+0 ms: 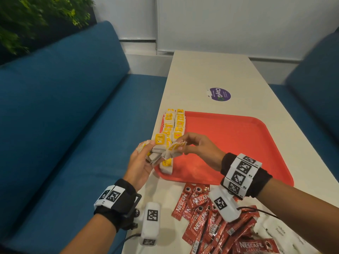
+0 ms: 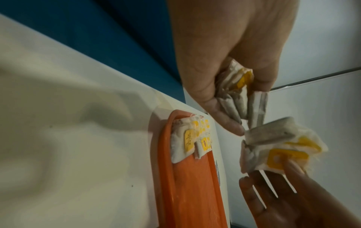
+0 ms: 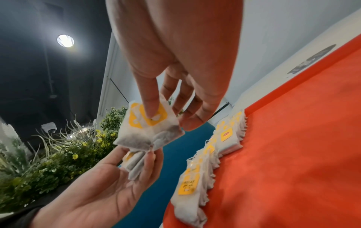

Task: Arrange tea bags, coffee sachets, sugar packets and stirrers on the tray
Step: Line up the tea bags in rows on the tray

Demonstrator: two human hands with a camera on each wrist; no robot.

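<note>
A red tray (image 1: 238,143) lies on the white table (image 1: 211,74). Along its left edge run two rows of tea bags (image 1: 174,123) with yellow tags, also seen as tea bags (image 3: 197,174) in the right wrist view. My left hand (image 1: 145,158) is palm up beside the tray's near-left corner and holds a small bunch of tea bags (image 3: 134,165). My right hand (image 1: 185,143) pinches a pair of tea bags (image 3: 148,128) between thumb and fingers, just above the left hand's bunch; the same pair of tea bags (image 2: 277,145) shows in the left wrist view.
A heap of red coffee sachets (image 1: 207,217) lies on the table in front of the tray, with white sugar packets (image 1: 278,233) to its right. A purple round sticker (image 1: 219,94) sits beyond the tray. Blue sofas (image 1: 64,116) flank the table.
</note>
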